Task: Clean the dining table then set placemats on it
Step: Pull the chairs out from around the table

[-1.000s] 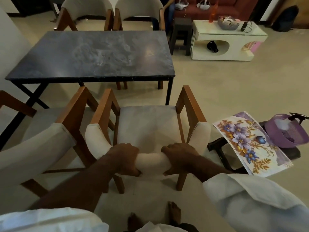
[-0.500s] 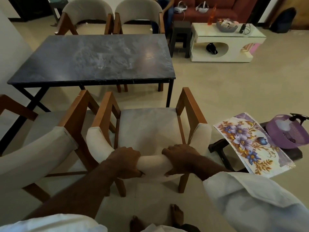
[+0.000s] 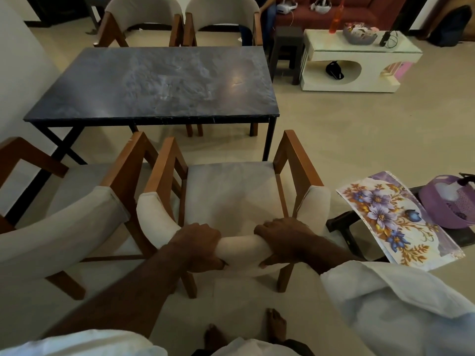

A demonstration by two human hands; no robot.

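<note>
Dining table [image 3: 159, 80], a dark rectangular stone-look top on a black metal frame, shows pale streaks and a spot of glare on its surface. On the table's near side, drawn back and not touching it, stands a wooden armchair with cream padded seat and curved backrest [image 3: 231, 191]. Both hands clamp the top of that backrest: the left hand [image 3: 198, 246] has its fingers curled over the pad with the thumb beneath, and the right hand [image 3: 282, 240] grips the same way, a stretch of bare pad between them. A second matching armchair [image 3: 64, 227] stands off the table's near-left corner. Off the table's near-right corner, well apart from it, a floral placemat with purple and blue flowers [image 3: 393, 219] lies on a low dark stool [image 3: 344, 224], beside a purple plastic basin [image 3: 447, 204]. Two more cream-backed armchairs [image 3: 144, 14] sit at the table's far side.
</note>
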